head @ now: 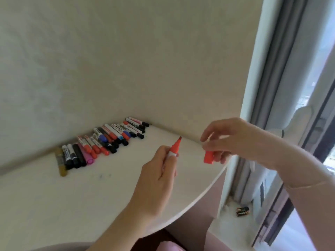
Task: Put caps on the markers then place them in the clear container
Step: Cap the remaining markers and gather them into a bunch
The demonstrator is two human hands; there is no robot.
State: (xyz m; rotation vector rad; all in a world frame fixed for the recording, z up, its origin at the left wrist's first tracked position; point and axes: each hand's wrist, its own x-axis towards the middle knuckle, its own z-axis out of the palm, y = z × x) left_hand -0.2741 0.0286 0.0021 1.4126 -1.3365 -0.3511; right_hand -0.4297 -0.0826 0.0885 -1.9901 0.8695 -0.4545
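My left hand (157,175) grips an uncapped red marker (174,148) with its dark tip pointing up and to the right. To its right, my right hand (230,139) pinches a red cap (208,157) that hangs down from the fingers, apart from the marker tip. A row of several capped markers (105,140) in red, black, blue and pink lies along the wall on the white table (54,196). No clear container is in view.
A brownish flat object (60,163) lies under the left end of the marker row. The table's curved edge (208,189) runs below my hands. Beyond it are a window frame (282,87) and a sill with a small dark can (242,211).
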